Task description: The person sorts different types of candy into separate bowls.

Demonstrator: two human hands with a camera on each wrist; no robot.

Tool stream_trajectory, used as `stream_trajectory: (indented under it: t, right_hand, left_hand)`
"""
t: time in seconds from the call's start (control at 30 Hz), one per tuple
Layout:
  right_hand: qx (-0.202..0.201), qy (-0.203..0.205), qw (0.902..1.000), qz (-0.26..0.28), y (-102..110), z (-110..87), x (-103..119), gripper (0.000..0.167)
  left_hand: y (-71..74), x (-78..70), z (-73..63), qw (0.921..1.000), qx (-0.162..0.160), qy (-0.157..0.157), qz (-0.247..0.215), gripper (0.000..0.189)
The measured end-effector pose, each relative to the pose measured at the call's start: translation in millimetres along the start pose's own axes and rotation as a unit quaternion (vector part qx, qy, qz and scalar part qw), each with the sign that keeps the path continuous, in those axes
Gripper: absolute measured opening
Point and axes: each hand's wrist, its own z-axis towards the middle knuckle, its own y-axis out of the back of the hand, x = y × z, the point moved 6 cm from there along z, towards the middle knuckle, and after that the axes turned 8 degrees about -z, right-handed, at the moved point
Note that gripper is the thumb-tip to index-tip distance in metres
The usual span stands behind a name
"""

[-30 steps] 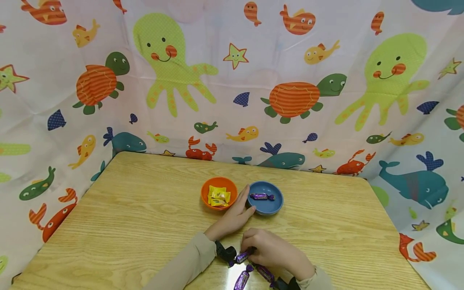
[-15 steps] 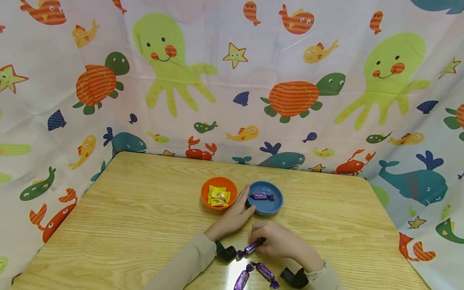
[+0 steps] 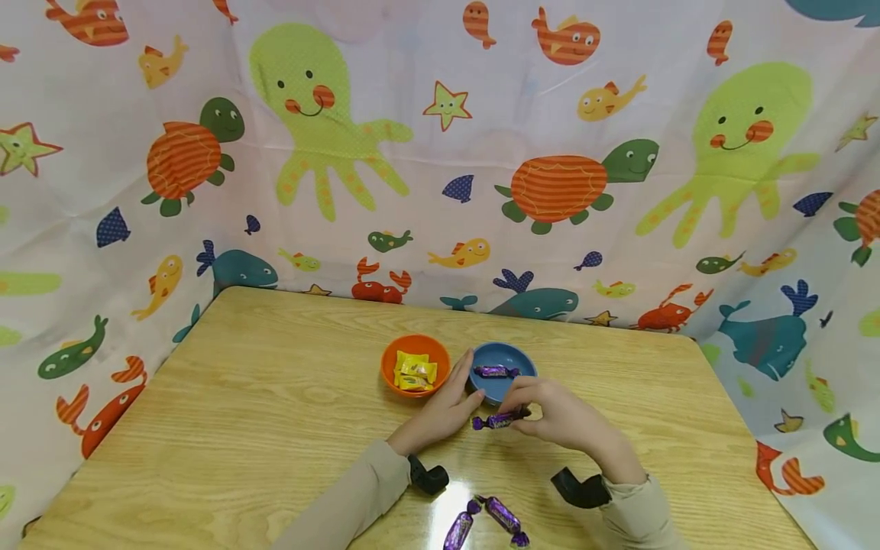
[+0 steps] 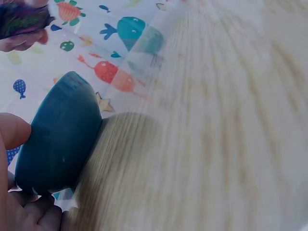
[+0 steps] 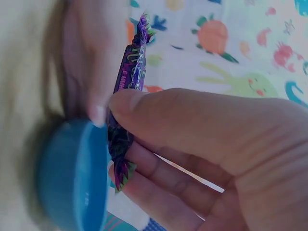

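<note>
My right hand pinches a purple wrapped candy between thumb and fingers, raised by the near side of a blue bowl. In the right wrist view, the thumb presses across the wrapper of that candy, whose twisted ends stick out. One purple candy lies inside the blue bowl. My left hand rests with extended fingers along this bowl's left side, its thumb at the near side. In the left wrist view, the thumb touches the outer wall of the bowl.
Left of my left hand stands an orange bowl with several yellow-wrapped candies. Two more purple candies lie near the front of the wooden table. A sea-animal curtain hangs behind it.
My right hand has lifted the purple candy off the table and carried it forward to the blue bowl's near side. My left hand has stayed at the bowl.
</note>
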Motion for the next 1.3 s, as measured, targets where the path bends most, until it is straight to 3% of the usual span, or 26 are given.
stream_trajectory:
  t: [0.27,0.6,0.87,1.3]
  right_hand:
    - [-0.055,-0.037,0.9978,-0.001,18,7.0,-27,0.018]
    - [-0.083,-0.085,0.9890,-0.089,-7,21.5,-63,0.015]
    - [-0.099,-0.094,0.9779,-0.158,-22,30.6,-64,0.017]
    - [-0.081,-0.145,0.9732,-0.159,-33,41.0,-72,0.013]
  left_hand:
    - [-2.1,2.1,0.9,1.0000,0.005,-0.001,-0.003,0.074]
    - [-2.5,-1.5,0.0,1.0000,0.002,0.007,-0.001,0.074]
    - [-2.0,-3.0,-0.1,1.0000,-0.002,0.007,0.001,0.071]
    - [-0.8,-2.5,-0.1,1.0000,-0.004,0.002,0.001,0.071]
